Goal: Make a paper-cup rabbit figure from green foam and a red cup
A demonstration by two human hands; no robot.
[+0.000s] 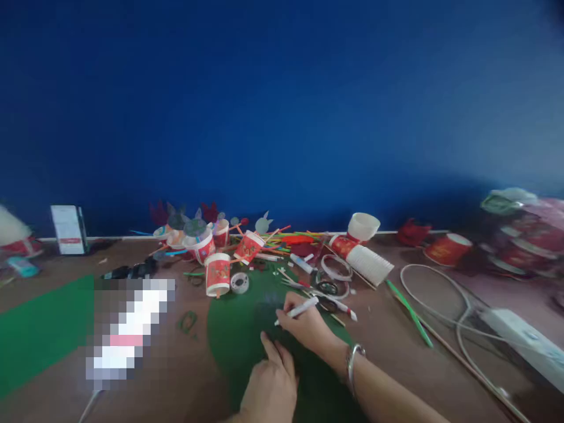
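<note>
With your right hand pinching the white pen, I'd just press your left hand, fingers loosely outstretched, inside the left edge of the green sheet.

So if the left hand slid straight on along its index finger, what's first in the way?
The left hand would probably meet the tape roll, after crossing some green sheet; depth is unclear, so it could narrowly miss.
</note>
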